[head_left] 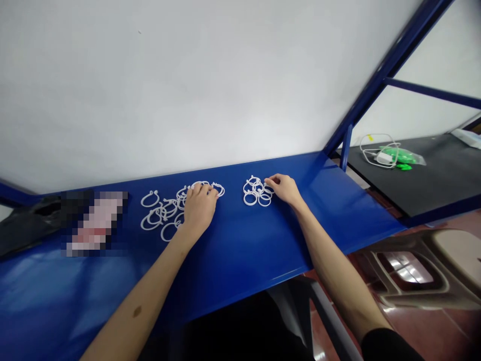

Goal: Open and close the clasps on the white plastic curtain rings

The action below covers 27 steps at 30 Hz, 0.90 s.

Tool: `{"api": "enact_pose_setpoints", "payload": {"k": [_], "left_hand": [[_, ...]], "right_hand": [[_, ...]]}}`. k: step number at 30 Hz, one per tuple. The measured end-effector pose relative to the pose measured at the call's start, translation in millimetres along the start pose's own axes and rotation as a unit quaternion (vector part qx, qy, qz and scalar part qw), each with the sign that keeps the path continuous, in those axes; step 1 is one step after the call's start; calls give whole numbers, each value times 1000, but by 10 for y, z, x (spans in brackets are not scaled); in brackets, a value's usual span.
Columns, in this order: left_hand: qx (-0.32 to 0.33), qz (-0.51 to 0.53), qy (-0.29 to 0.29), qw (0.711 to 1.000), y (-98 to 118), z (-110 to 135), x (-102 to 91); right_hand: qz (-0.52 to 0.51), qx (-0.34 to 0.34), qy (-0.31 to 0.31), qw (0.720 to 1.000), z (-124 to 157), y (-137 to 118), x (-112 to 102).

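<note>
Several white plastic rings lie in two groups on a blue metal shelf [240, 250]. My left hand [200, 205] rests palm down on the larger left pile of rings [161, 213], its curled fingertips touching rings at the far edge. My right hand [283, 188] reaches to the smaller right cluster of rings [255, 193], its fingers pinched at a ring on that cluster's right side.
A white wall rises behind the shelf. A blurred-out object [95, 220] lies at the left. A blue frame post [376, 80] slants up on the right. Beyond it a black surface [432, 175] carries a white cable [378, 150] and green items [400, 155]. A brown plastic stool [417, 271] stands lower right.
</note>
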<state>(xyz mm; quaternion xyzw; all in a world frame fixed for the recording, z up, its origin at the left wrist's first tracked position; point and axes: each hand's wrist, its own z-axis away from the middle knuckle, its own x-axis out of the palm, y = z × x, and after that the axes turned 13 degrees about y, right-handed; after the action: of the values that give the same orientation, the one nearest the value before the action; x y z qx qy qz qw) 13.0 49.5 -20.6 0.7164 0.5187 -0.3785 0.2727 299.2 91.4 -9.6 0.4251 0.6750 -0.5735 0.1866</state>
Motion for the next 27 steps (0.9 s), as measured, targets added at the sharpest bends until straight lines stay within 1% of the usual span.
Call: {"api": "enact_pose_setpoints", "payload": {"k": [3,6,10,14,19,20,22,23,24,25,26,27], "left_hand": [[-6,17,25,1000,-14,122,-102],[-2,31,63,998,-25,255,-194],[-5,68,112,991,-30,393,-259],[3,114,129,985,-39,449,-308],[36,119,138,983,4,455,-345],[42,120,138,982,23,456,-348],[52,127,137,981,65,458,-350],[57,131,135,980,84,458,-351],[60,136,133,980,102,459,-352],[62,141,129,980,116,459,-352],[63,147,125,979,128,461,-351],[64,152,121,979,138,464,-348]], "right_hand": [[4,-5,5,1000,14,-22,9],[7,-13,9,1000,25,-42,8],[14,-21,12,1000,33,-60,-1],[22,-29,18,999,40,-43,8],[63,-52,38,996,64,-14,16],[79,-60,51,994,75,-27,11],[95,-88,99,987,113,-91,-6],[82,-107,122,983,145,-142,-13],[47,-128,131,982,188,-204,-17],[-4,-146,123,982,245,-274,-14],[-67,-161,89,981,316,-348,-3],[-133,-170,36,976,399,-423,17]]}}
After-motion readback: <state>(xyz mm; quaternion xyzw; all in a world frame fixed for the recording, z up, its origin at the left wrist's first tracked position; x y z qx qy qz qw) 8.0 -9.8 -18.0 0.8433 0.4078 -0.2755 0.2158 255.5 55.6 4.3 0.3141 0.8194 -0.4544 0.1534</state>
